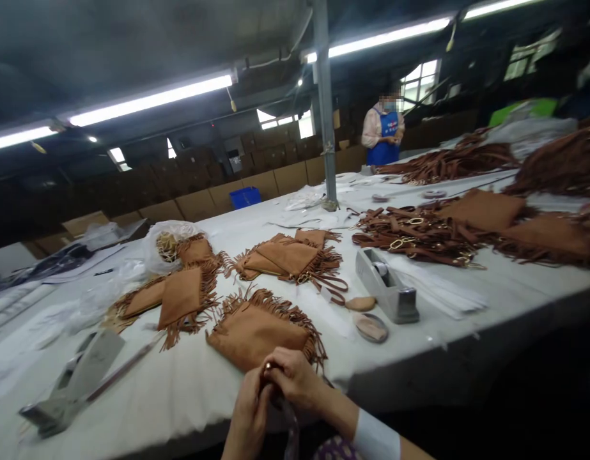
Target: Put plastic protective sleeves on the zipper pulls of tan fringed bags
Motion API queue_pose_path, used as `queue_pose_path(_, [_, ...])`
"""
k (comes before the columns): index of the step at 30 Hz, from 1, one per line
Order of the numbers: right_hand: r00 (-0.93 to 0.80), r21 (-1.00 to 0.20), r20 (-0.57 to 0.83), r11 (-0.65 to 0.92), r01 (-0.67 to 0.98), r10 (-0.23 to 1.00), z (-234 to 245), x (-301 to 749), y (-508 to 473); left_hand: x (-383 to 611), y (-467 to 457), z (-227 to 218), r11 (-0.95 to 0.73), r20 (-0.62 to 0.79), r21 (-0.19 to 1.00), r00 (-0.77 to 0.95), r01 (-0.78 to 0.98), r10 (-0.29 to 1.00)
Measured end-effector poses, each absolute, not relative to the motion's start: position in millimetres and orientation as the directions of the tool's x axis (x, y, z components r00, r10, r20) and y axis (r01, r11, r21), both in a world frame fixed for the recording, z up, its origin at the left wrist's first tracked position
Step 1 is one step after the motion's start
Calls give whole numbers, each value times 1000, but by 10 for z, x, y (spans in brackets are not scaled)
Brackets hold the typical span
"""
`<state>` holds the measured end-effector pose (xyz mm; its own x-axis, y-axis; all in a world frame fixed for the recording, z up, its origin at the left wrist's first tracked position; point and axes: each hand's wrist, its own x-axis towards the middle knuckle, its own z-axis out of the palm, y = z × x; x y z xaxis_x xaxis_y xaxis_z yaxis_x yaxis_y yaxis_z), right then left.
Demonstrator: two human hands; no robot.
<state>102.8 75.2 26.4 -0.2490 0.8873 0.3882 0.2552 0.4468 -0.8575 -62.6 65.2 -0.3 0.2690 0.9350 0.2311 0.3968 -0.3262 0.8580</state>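
Observation:
My left hand (249, 402) and my right hand (297, 377) meet at the table's front edge, fingers closed. Between their fingertips shows a small shiny metal fitting (268, 367) on a dark brown strap, mostly hidden by the fingers. A greyish strip (291, 429) hangs below them, blurred. Just beyond my hands, a tan suede pouch (259, 335) with fringed edges lies flat on the table.
More fringed pouches (285, 255) lie behind and to the left. Grey tape dispensers (388, 287) stand on either side. Brown straps with gold clasps (410, 233) are heaped at right. A metal post (325, 102) rises mid-table; a person in a blue apron (383, 137) stands beyond.

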Motion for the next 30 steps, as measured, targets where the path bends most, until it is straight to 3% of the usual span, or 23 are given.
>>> queue_pose_path(6, [-291,-725,475,557,405,830,331,1190,661,-594,805,-417,-374,357,804,128,462,925])
queue_pose_path(11, [-113,-613,462,409,676,880,162,1489,505,-414,796,-501,-358,424,773,-6,524,906])
queue_pose_path(13, [-123,-539,434,367,758,893,58,1585,436,-338,775,-462,-311,415,772,-69,554,907])
queue_pose_path(15, [-192,-495,417,399,772,888,-19,1660,392,-278,745,-441,-272,404,784,-125,558,906])
queue_pose_path(18, [-220,-519,425,436,735,878,-21,1843,403,-224,684,-504,-288,403,802,-118,523,908])
queue_pose_path(21, [-23,-518,446,279,808,895,86,2225,497,-195,638,-622,-319,401,810,-66,493,914])
queue_pose_path(23, [189,-445,446,33,895,875,154,2537,580,-166,639,-653,-306,390,813,-72,495,918])
queue_pose_path(25, [280,-345,383,-145,927,880,180,2799,661,-120,672,-619,-279,374,814,-92,510,923])
queue_pose_path(30, [175,-229,274,-113,967,945,79,3006,778,-32,822,-423,-192,293,838,-124,511,948])
